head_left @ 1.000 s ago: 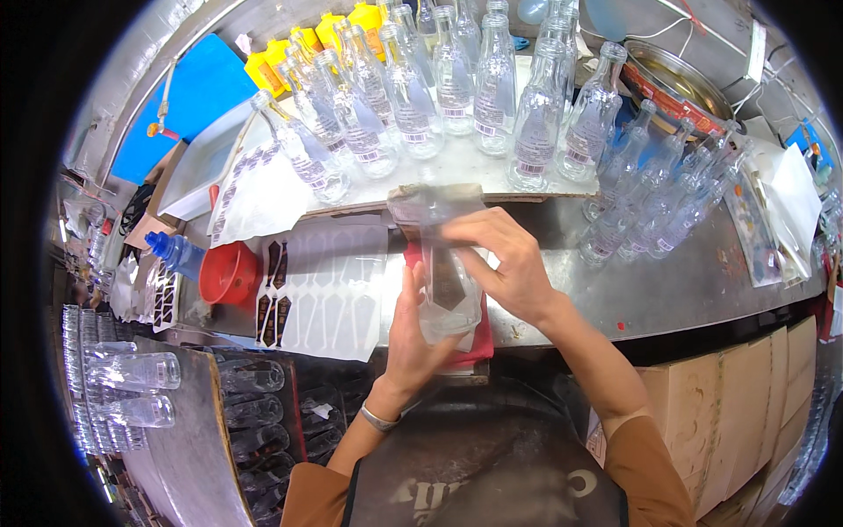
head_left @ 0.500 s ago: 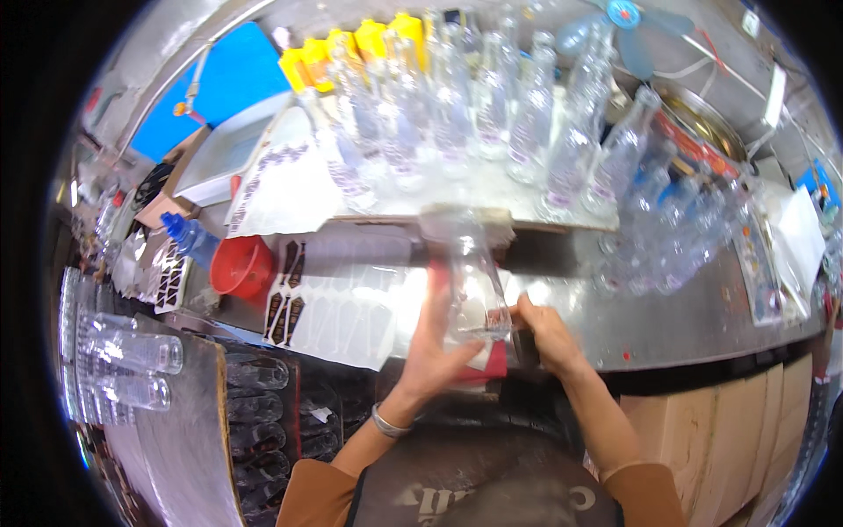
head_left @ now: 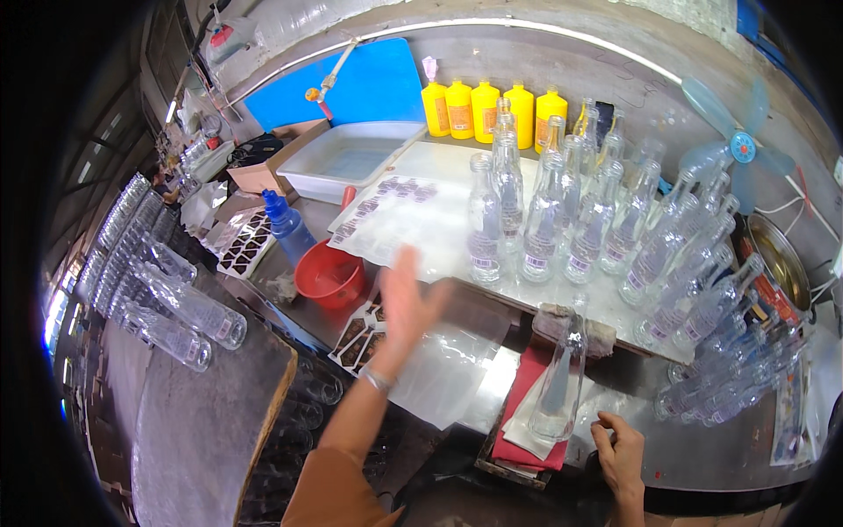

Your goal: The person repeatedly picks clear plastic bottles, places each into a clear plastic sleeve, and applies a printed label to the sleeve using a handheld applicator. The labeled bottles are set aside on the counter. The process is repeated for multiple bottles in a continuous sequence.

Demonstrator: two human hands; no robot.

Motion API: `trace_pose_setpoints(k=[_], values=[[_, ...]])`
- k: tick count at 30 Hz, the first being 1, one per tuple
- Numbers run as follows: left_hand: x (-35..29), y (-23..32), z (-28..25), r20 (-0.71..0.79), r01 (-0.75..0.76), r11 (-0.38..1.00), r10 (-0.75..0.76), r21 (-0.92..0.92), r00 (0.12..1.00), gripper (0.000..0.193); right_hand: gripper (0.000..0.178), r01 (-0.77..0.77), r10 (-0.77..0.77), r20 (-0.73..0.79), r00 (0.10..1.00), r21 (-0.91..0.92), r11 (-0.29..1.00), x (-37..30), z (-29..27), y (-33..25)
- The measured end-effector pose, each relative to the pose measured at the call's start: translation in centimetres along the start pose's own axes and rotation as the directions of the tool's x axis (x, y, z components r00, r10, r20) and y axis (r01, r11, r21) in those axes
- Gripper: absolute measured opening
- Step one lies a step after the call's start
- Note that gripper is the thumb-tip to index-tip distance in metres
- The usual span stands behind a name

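Observation:
My left hand [head_left: 406, 303] is raised over the bench, fingers spread and slightly blurred, with nothing visible in it. It is nearest a red plastic bowl [head_left: 329, 274], a sheet of dark labels [head_left: 358, 338] and a translucent sheet [head_left: 448, 373]. A clear glass bottle [head_left: 559, 391] leans on a stack of red and white cloths [head_left: 518, 430], its neck against a wrapped pad [head_left: 551, 323]. Neither hand touches it. Just right of its base is my right hand [head_left: 620, 452], its fingers curled; what they hold, if anything, is hidden.
Several upright glass bottles with labels [head_left: 536, 237] stand on a raised white board [head_left: 439, 167]. More bottles [head_left: 729, 378] crowd the right side. A purple-patterned sheet [head_left: 386, 211], a blue squeeze bottle [head_left: 285, 224] and a white basin [head_left: 338, 158] are farther left. Bottles lie on a side table [head_left: 193, 413].
The view has swung left. Both hands have come off the glass bottle, which now rests on the cloths. My left hand has moved left toward the label sheets; my right hand stays near the bottle's base.

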State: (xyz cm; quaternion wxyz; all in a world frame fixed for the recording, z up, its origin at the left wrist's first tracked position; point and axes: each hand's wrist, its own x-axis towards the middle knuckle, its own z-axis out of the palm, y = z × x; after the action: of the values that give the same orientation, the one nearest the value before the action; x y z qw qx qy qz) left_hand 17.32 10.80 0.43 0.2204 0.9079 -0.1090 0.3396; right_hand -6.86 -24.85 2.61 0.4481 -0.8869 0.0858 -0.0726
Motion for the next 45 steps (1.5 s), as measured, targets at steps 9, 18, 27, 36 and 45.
trace_pose_setpoints(k=[9, 18, 27, 36, 45], values=[[7.1, -11.0, 0.2, 0.105, 0.434, 0.786, -0.525, 0.441, 0.844, 0.086, 0.025, 0.014, -0.014, -0.066, 0.998, -0.002, 1.0, 0.9, 0.7, 0.9], [3.0, -13.8, -1.3, 0.195, 0.09, 0.971, -0.135, 0.223, 0.971, 0.067, 0.026, 0.086, -0.087, -0.052, 0.995, -0.025, 0.996, 0.4, 0.7, 1.0], [1.1, -13.3, -1.9, -0.083, 0.282, 0.933, -0.307, -0.223, 0.948, 0.018, 0.079, 0.203, -0.186, 0.175, 0.967, -0.085, 0.975, -1.0, 2.0, -0.9], [2.3, -16.0, -0.5, -0.014, -0.036, 0.978, 0.04, 0.204, 0.999, 0.03, 0.076, 0.245, -0.227, 0.13, 0.965, -0.15, 0.958, -0.6, 3.3, -1.1], [-0.1, -10.6, -0.7, 0.214, 0.489, 0.563, -0.485, -0.666, 0.848, 0.029, 0.073, 0.269, -0.26, 0.081, 0.962, -0.131, 0.954, -0.7, 3.9, -0.6]])
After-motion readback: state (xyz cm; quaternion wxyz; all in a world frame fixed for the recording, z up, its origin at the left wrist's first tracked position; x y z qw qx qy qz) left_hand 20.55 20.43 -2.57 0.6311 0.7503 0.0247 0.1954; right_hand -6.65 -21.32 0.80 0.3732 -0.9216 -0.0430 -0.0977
